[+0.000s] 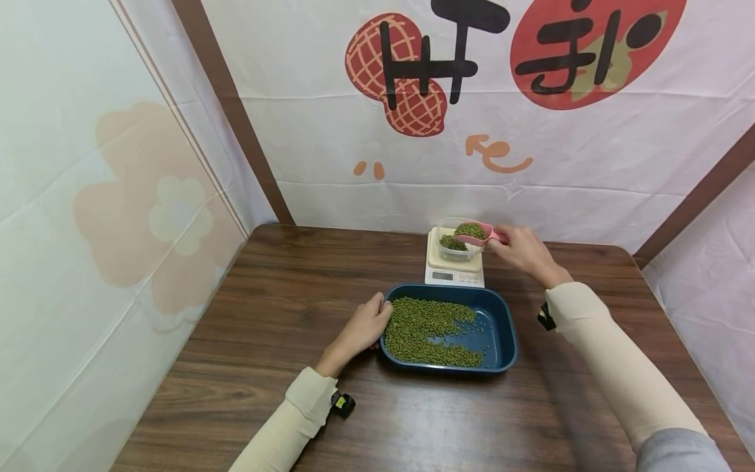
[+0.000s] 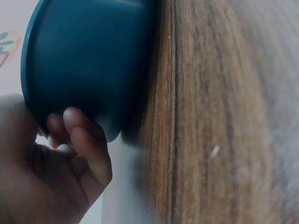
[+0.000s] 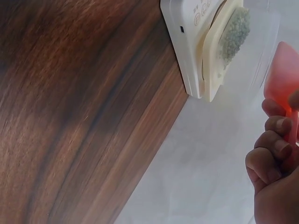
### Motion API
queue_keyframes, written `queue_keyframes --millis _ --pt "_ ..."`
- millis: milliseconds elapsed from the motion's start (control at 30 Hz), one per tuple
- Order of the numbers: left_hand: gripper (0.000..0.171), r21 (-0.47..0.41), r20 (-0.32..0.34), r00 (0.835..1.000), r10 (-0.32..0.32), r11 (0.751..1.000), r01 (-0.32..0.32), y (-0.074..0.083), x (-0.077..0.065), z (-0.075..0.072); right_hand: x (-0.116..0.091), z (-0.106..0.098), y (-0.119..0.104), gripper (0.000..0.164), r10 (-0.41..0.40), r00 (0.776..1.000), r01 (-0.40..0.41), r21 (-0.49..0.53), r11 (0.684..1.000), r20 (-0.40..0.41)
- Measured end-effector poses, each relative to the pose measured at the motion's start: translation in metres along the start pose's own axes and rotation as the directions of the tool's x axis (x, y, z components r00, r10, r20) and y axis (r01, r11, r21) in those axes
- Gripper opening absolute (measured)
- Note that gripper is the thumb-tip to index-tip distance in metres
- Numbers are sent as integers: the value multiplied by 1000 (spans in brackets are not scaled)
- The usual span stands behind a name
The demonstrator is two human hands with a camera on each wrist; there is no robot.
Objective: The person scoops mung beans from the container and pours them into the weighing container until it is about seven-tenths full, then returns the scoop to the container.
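Note:
My right hand (image 1: pixel 524 250) grips the handle of a pink scoop (image 1: pixel 487 234) heaped with green mung beans (image 1: pixel 470 230). The scoop is over a clear plastic container (image 1: pixel 459 254) that has some beans in it. That container stands on a white kitchen scale (image 1: pixel 435 276); its readout is too small to tell. With thumb and fingers, my left hand (image 1: pixel 367 322) holds the left rim of a blue tub (image 1: pixel 508 328). Beans cover much of the tub's floor, thinning toward its right side. In the right wrist view, curled fingers (image 3: pixel 275 140) wrap the scoop's handle.
The brown wooden table (image 1: pixel 283 314) carries the tub, with the scale behind it near the back edge. A white printed cloth (image 1: pixel 330 157) hangs just behind the table, and more cloth hangs at both sides.

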State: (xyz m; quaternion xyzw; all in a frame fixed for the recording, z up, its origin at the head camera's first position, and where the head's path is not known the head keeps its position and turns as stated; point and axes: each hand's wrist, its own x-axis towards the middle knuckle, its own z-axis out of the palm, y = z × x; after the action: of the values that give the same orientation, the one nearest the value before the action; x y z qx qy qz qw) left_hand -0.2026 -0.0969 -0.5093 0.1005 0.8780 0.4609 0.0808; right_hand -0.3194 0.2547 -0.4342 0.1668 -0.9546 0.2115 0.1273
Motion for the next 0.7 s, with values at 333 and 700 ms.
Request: queue_keyframes --millis 333,700 --pt "30 6 -7 1000 -2 1000 2 -1 2 1 0 -5 5 22 9 1000 -8 -27 1000 23" --pt "30 -1 5 1000 9 1000 -9 1 0 0 0 -12 3 21 26 999 -24 -39 999 45"
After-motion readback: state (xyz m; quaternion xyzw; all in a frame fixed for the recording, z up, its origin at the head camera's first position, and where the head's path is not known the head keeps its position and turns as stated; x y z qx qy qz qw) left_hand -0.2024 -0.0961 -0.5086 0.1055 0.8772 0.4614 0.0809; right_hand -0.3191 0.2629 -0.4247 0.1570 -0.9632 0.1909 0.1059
